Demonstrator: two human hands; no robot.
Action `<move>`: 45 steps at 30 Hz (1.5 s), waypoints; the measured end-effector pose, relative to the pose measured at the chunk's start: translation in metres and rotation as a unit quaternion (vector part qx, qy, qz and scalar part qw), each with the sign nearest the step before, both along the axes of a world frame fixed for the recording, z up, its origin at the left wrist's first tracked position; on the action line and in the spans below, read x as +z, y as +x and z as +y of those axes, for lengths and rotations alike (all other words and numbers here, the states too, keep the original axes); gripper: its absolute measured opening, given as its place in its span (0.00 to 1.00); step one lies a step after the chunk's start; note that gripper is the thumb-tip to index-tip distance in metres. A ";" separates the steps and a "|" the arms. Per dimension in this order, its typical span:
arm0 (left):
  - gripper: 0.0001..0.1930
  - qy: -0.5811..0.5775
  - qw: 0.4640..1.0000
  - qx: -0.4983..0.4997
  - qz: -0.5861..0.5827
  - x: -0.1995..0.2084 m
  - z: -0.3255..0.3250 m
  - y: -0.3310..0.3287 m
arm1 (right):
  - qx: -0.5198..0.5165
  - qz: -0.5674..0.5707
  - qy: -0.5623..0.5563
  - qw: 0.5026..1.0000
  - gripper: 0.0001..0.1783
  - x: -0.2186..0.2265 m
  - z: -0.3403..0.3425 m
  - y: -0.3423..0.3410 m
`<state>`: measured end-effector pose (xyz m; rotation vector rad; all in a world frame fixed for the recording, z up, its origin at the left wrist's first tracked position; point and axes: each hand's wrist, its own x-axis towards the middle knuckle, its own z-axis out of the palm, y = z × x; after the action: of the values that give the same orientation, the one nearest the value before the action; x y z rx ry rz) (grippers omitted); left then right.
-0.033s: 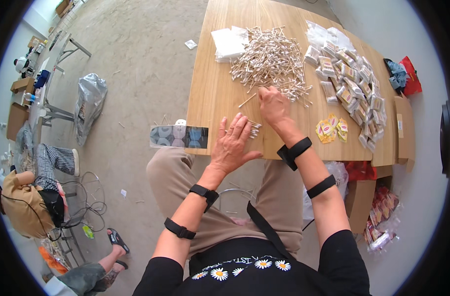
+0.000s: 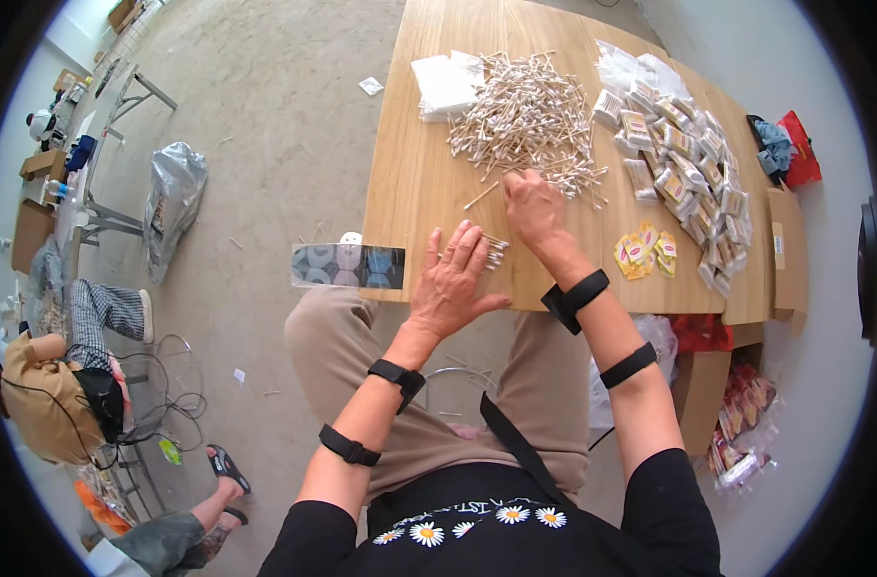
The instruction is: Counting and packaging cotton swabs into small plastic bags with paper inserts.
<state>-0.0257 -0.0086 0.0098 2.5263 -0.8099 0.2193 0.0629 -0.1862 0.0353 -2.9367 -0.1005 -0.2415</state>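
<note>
A large heap of cotton swabs (image 2: 525,111) with pale sticks lies on the wooden table. At its near edge my right hand (image 2: 534,205) is closed with bent fingers; whatever is between the fingertips is hidden. One loose swab (image 2: 481,196) lies just left of those fingers. Lower down, my left hand (image 2: 450,281) rests flat on the table with its fingers stretched out. Beside its fingertips lies a small bunch of swabs (image 2: 496,252), partly covered by the hand.
Clear plastic bags (image 2: 446,82) lie left of the heap. Many filled swab packs (image 2: 693,173) are piled to the right, near yellow-and-white cards (image 2: 644,251). A dark patterned sheet (image 2: 348,266) overhangs the table's near left corner. A co-worker's legs (image 2: 207,510) show at lower left.
</note>
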 end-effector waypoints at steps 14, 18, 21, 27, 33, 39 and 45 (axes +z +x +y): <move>0.50 -0.001 1.000 0.007 -0.004 -0.003 0.001 -0.001 | 0.081 0.040 0.038 0.995 0.05 -0.003 0.031 -0.021; 0.50 0.002 1.000 -0.004 -0.001 -0.001 -0.001 0.000 | 0.039 0.045 0.141 0.988 0.04 0.000 0.019 -0.040; 0.50 0.005 1.000 0.008 -0.005 -0.003 0.000 0.000 | 0.067 0.009 0.152 0.986 0.03 -0.011 0.024 -0.051; 0.47 0.001 1.000 -0.001 -0.017 -0.003 0.000 0.000 | -0.081 -0.013 0.121 0.989 0.08 0.004 0.002 -0.049; 0.46 0.003 1.000 0.001 -0.012 -0.001 0.000 0.000 | -0.107 -0.010 0.043 0.993 0.13 -0.014 0.003 -0.037; 0.46 0.003 1.000 0.004 -0.012 0.000 0.000 0.000 | 0.004 0.011 0.123 0.992 0.09 -0.010 -0.009 -0.046; 0.46 0.003 1.000 0.000 -0.009 0.000 0.000 0.000 | 0.038 -0.005 0.111 0.993 0.03 0.001 0.003 -0.035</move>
<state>-0.0255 -0.0088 0.0099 2.5328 -0.8196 0.2402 0.0283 -0.1828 0.0360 -2.7051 -0.1743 -0.2388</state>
